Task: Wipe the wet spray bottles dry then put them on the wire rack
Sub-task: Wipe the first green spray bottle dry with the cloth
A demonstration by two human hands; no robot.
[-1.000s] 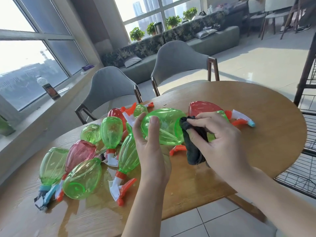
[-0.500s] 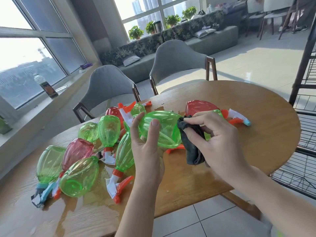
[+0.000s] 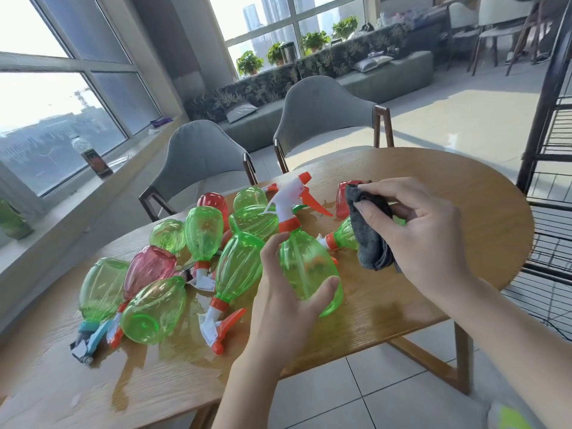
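Left hand curls round upright green spray bottle above the table | right hand pinches dark cloth just beside | I judge it light, wet, slippery: hold the belly, not the trigger | wire rack at right

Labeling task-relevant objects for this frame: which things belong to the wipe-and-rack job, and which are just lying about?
In the job:
- green spray bottle, held upright by left hand
- dark grey cloth, gripped by right hand
- wet spray bottles piled on the table
- wire rack, at right

Lying about:
- two grey chairs
- drink bottle on windowsill
- sofa
- potted plants
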